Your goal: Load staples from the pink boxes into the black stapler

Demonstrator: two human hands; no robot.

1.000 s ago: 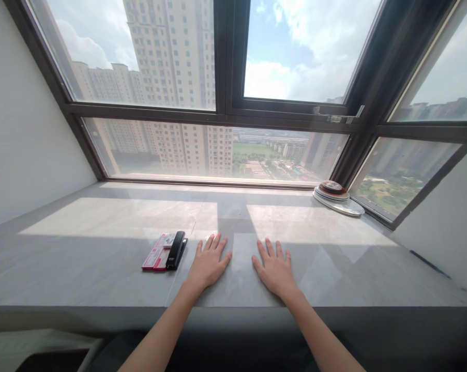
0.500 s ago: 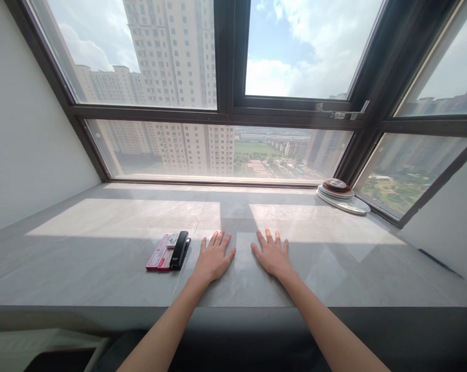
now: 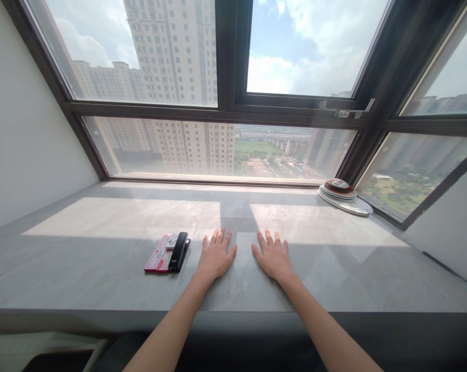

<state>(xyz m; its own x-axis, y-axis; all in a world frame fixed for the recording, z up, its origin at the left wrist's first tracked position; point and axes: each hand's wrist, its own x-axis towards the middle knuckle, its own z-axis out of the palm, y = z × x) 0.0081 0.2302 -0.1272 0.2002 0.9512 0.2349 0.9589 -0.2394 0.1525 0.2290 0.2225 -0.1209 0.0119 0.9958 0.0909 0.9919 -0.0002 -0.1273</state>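
Note:
My left hand (image 3: 216, 254) lies flat on the grey stone sill (image 3: 113, 289), fingers spread and holding nothing. Flat beside it, a short gap to the right, rests my right hand (image 3: 272, 254), also spread with nothing under or in it that I can see. To the left of my left hand, apart from it, is a black stapler (image 3: 179, 252). It lies against a flat red-and-white printed box or packet (image 3: 156, 256). A small pale box (image 3: 171, 241) sits at the packet's far end; its print is too small to read.
A stack of round plates or discs (image 3: 344, 195) stands in the far right corner by the window frame (image 3: 225, 116). White walls (image 3: 27, 139) close off both sides. The sill's front edge (image 3: 373, 312) runs close below my wrists. A dark thin strip (image 3: 445, 266) lies along the right wall.
The view has shifted very slightly. Both hands keep the same flat, spread pose, and the stapler and packet stay where they were on the sill.

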